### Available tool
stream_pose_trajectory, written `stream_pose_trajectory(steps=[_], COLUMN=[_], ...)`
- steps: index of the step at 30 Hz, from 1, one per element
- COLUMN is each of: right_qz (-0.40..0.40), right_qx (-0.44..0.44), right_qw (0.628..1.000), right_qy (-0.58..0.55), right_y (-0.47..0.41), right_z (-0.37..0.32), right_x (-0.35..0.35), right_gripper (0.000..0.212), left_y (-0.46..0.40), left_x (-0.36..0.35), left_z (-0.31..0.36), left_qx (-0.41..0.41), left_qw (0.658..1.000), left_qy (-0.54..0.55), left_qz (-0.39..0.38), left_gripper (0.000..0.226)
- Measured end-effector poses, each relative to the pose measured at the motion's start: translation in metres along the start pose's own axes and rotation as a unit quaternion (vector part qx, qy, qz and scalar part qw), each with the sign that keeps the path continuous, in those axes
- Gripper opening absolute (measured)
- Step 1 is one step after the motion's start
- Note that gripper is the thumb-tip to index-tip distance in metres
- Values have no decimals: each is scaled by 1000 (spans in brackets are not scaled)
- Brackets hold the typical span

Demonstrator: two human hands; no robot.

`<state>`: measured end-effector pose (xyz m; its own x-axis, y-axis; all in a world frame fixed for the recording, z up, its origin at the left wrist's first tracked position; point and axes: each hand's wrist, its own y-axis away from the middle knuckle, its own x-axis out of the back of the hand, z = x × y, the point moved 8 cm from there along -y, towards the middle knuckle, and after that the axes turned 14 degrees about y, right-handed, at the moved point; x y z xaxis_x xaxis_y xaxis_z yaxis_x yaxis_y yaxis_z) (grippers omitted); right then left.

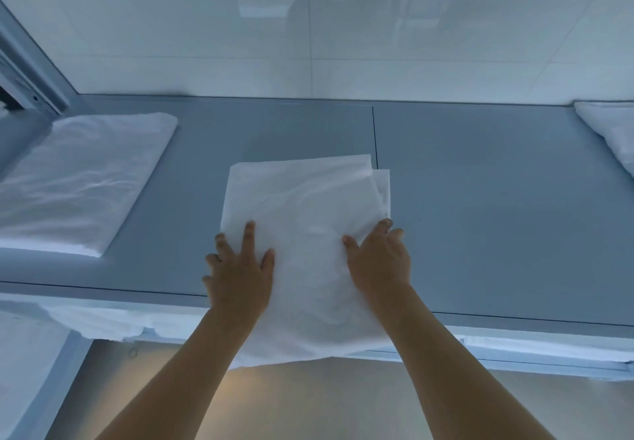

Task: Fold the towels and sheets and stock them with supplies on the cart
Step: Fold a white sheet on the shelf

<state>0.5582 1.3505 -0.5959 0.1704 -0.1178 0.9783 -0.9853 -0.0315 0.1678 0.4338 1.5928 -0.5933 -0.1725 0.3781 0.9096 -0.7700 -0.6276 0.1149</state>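
The white sheet (pixel 305 234) I am working on lies partly folded in the middle of the grey table (pixel 480 206), its near end hanging over the table's front edge toward me. The far right corner shows a lower layer poking out past the top one, so the layers are not quite square yet.

My left hand (pixel 240 268) lies on the left side of the sheet with the fingers spread wide and fairly straight, palm down. It looks to be pressing the cloth flat more than gripping it. My right hand (pixel 380 254) rests on the right side, fingers a little bent over the edge; whether the fingertips are pinching the layers there or only pushing on them, I cannot tell. I judge that both hands sit at the sides so the fabric stays taut and smooth between them, ready for the overhanging part to be brought up.

Further out, a folded white stack (pixel 79 179) sits on the left end of the table, well apart from my sheet, likely set aside as finished. Another white bundle (pixel 610 134) shows at the far right edge, only partly in view. No cart is visible.
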Motion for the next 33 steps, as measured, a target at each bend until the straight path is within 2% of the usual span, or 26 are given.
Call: stream_pose_trajectory(steps=[5, 9, 15, 24, 33], right_qz=[19, 48, 124, 152, 168], right_qx=[1, 10, 14, 29, 86], right_qw=[1000, 999, 992, 984, 969], right_qy=[4, 0, -25, -88, -158], right_y=[9, 16, 43, 67, 85], right_z=[-8, -20, -74, -231, -434], right_x=[-6, -2, 21, 62, 84], right_gripper=[74, 56, 47, 49, 49], left_y=[-19, -22, -49, -122, -223], left_x=[10, 25, 70, 194, 322], left_z=[-14, -14, -41, -121, -250], left_qx=[36, -34, -106, -158, -159], left_qw=[995, 992, 985, 974, 974], left_qy=[91, 116, 125, 129, 84], left_qz=[2, 22, 53, 97, 135], left_gripper=[74, 64, 59, 59, 60])
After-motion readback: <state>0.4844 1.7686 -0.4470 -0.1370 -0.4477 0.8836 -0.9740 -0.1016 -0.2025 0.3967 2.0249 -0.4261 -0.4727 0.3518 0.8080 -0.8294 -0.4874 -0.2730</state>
